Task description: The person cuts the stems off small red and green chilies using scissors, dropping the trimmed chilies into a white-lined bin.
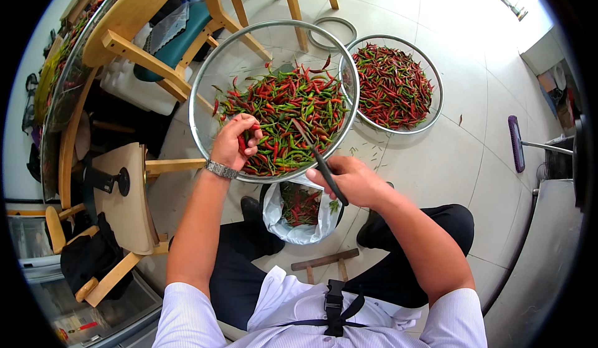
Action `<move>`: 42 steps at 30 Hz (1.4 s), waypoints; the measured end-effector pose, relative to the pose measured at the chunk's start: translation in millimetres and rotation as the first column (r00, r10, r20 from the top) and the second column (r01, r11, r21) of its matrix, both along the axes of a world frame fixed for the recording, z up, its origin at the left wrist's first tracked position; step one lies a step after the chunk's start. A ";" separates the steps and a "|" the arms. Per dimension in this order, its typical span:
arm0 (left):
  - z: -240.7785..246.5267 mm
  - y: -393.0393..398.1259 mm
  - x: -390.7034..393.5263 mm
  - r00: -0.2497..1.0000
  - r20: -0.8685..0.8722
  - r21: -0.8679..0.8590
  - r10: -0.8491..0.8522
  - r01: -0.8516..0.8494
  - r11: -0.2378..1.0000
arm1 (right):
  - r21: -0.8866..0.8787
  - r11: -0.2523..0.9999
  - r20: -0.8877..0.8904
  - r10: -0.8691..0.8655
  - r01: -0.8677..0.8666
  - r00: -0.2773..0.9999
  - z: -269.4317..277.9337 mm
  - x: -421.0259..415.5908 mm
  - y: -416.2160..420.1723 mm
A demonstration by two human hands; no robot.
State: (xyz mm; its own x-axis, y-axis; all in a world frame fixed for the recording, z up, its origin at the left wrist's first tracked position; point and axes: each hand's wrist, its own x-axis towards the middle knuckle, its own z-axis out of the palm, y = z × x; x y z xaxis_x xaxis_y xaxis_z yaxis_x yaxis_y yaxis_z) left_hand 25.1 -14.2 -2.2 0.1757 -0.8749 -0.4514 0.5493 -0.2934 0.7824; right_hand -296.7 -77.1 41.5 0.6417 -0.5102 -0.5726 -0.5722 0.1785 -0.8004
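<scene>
My left hand [236, 142] is curled around a few red chili peppers [242, 143], over the left side of a large round mesh sieve [192, 109]. Red and green chilies [289, 109] are heaped in the sieve. My right hand [352, 179] grips black-handled scissors [322, 165] at the sieve's near right rim, their blades pointing over the heap; whether the blades are parted is hard to tell. Below the sieve stands a bin lined with a white plastic bag [275, 224], which holds green stems and red chilies [301, 205].
A second round sieve [440, 100] full of chilies stands on the tiled floor, near a loose metal ring [332, 20]. Cut stems [369, 154] litter the tiles. Wooden chairs [135, 53] crowd the left. A purple mop [516, 144] and a metal cabinet [532, 250] are at right.
</scene>
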 end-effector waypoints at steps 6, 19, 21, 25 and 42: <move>3.6 11.8 -30.6 1.000 0.011 -0.028 -0.020 0.020 0.999 | 0.279 0.960 0.062 -0.053 0.034 0.997 -1.9 17.3 20.6; 16.6 11.5 -1.6 0.965 -0.169 0.029 0.198 -0.196 0.980 | 0.069 0.981 0.084 -0.189 0.183 0.978 4.4 13.9 -3.3; 8.5 11.0 10.0 0.971 -0.070 0.040 0.228 -0.226 0.973 | -0.042 0.990 0.049 -0.133 0.135 0.990 0.9 8.8 -7.3; -12.8 10.4 22.4 0.975 0.213 0.119 0.068 -0.095 0.988 | -0.060 0.994 0.040 -0.091 0.094 0.995 -5.3 7.6 -5.0; -31.1 10.7 -31.7 0.540 0.801 0.204 -0.258 0.160 0.966 | -0.220 0.965 -0.220 0.097 -0.146 0.971 9.7 5.6 1.6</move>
State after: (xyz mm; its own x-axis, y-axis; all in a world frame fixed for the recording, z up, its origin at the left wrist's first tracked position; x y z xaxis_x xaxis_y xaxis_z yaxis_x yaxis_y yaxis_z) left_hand -6.6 -3.4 -33.3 0.3276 -0.8987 -0.2915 -0.3971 -0.4109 0.8207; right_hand -291.2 -75.5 51.2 0.5880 -0.5704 -0.5735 -0.7346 -0.0798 -0.6738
